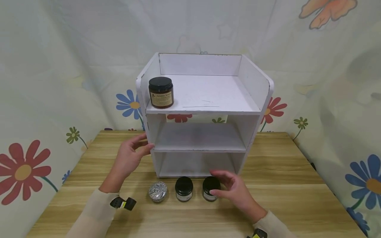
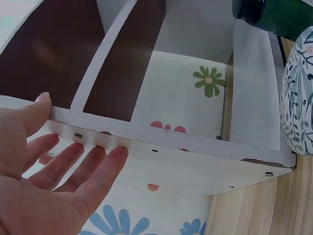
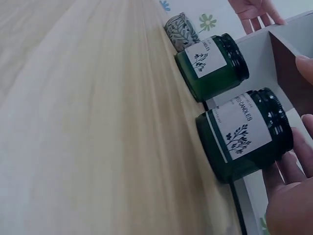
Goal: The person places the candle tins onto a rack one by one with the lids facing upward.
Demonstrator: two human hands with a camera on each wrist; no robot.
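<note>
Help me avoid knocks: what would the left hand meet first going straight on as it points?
The left hand would meet the white shelf's side panel; its fingertips seem to touch it, though depth is unclear.

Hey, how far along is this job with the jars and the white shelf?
Looks done: the amber jar stands on the top level of the white shelf.
In hand: the right hand is around the nearest green jar, though a firm grip isn't clear; the left hand touches the shelf's side.
Probably left: the other green jar and the patterned container, both on the table.
</note>
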